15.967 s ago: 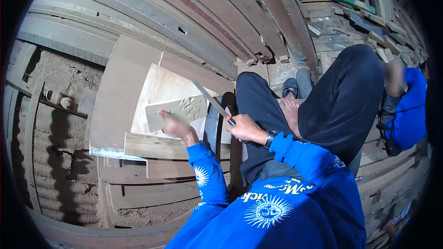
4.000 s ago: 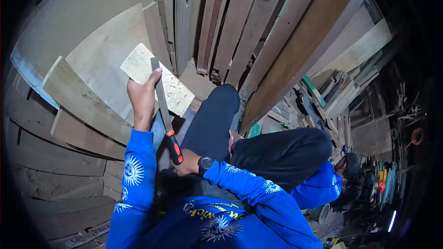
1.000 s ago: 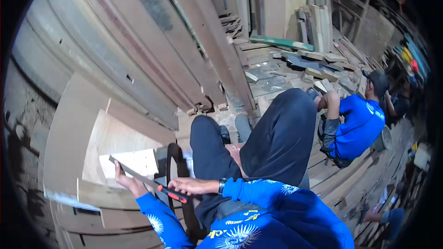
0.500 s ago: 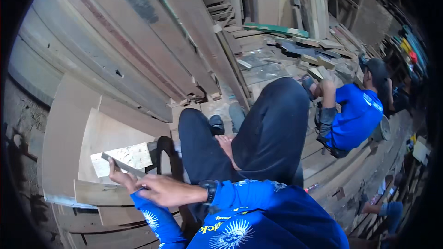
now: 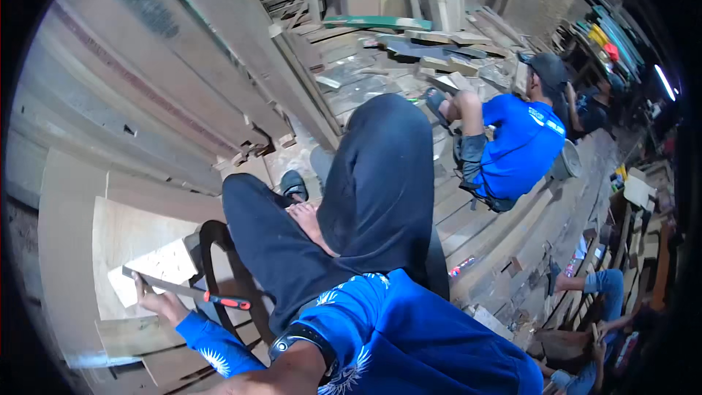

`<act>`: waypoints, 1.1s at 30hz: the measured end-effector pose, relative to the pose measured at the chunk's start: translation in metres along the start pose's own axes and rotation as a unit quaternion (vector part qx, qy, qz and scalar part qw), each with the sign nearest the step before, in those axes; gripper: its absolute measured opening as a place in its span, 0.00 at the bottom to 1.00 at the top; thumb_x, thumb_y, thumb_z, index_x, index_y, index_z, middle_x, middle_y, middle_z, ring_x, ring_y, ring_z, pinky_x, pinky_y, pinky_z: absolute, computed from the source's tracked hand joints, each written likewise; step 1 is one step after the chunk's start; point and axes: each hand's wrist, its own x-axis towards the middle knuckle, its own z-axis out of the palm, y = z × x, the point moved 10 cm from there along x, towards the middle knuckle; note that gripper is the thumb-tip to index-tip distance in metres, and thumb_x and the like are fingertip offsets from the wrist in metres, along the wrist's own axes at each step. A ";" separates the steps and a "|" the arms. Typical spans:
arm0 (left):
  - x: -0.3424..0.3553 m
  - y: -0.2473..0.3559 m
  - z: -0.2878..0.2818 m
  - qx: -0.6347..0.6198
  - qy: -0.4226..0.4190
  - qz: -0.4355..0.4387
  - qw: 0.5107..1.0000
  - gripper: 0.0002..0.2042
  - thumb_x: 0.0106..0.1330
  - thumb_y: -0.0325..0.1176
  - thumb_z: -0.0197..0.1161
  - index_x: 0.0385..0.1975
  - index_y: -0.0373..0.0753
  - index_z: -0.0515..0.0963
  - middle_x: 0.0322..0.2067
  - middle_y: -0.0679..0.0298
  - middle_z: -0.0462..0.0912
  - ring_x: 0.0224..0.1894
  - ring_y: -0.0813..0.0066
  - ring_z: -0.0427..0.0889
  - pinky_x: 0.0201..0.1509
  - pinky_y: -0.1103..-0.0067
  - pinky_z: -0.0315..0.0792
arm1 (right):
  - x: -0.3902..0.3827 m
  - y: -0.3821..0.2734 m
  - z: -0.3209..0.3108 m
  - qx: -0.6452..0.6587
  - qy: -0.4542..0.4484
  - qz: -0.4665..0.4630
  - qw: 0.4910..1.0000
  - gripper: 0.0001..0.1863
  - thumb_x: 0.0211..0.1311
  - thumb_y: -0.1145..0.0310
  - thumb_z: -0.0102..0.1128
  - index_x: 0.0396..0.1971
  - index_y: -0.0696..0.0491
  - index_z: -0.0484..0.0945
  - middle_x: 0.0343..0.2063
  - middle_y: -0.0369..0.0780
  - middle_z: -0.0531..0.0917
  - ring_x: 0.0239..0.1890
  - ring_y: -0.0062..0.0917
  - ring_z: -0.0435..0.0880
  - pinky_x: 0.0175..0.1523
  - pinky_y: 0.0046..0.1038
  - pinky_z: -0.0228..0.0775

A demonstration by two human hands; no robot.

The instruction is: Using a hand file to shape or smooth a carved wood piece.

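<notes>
A flat metal file (image 5: 172,287) with a red and black handle (image 5: 228,301) lies at the lower left. My left hand (image 5: 157,301) has its fingers round the blade near the tip, and the handle end is free of any hand. Just behind the blade is a pale wooden block (image 5: 162,266), lit brightly. My right hand (image 5: 252,383) is at the bottom edge, below a dark wristwatch (image 5: 300,344); its fingers are out of the picture. A dark curved band (image 5: 212,260) stands between the block and my leg.
Long wooden panels (image 5: 139,66) lean at the left. Offcuts (image 5: 439,58) lie heaped at the back. A person in a blue shirt (image 5: 519,150) squats to my right, beside a bucket (image 5: 567,161). Another person's leg (image 5: 603,289) shows at lower right.
My right hand has left the file and drawn back to the bottom edge, uncovering the red and black handle. My left hand still grips the blade. The view has swung right.
</notes>
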 end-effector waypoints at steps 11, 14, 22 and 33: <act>0.007 0.004 0.000 -0.009 -0.004 -0.004 1.000 0.25 0.67 0.39 0.64 0.56 0.25 0.75 0.56 0.51 0.77 0.57 0.61 0.77 0.63 0.65 0.71 | 0.012 -0.055 -0.003 -0.026 0.039 -0.019 0.999 0.22 0.70 0.62 0.60 0.51 0.67 0.78 0.45 0.49 0.85 0.47 0.25 0.84 0.50 0.23 0.74; 0.009 0.007 -0.003 0.019 0.004 0.001 1.000 0.23 0.68 0.38 0.63 0.56 0.25 0.75 0.57 0.50 0.76 0.57 0.60 0.77 0.61 0.65 0.72 | 0.019 -0.044 0.020 -0.012 0.005 -0.026 1.000 0.22 0.70 0.62 0.60 0.51 0.68 0.78 0.45 0.50 0.85 0.48 0.25 0.84 0.51 0.24 0.73; -0.022 0.014 0.020 -0.030 -0.020 -0.047 0.998 0.17 0.68 0.35 0.63 0.49 0.28 0.79 0.48 0.55 0.80 0.51 0.61 0.81 0.54 0.65 0.77 | 0.027 -0.061 0.066 0.055 -0.063 0.029 0.996 0.23 0.69 0.62 0.61 0.50 0.69 0.79 0.46 0.52 0.85 0.50 0.27 0.84 0.53 0.24 0.73; -0.036 0.018 0.029 -0.016 0.021 0.027 0.999 0.18 0.67 0.29 0.61 0.54 0.26 0.76 0.51 0.54 0.80 0.53 0.63 0.80 0.60 0.68 0.73 | -0.018 -0.117 0.008 0.013 -0.021 0.056 0.998 0.20 0.68 0.59 0.57 0.28 0.63 0.84 0.22 0.39 0.84 0.14 0.16 0.77 0.19 0.18 0.66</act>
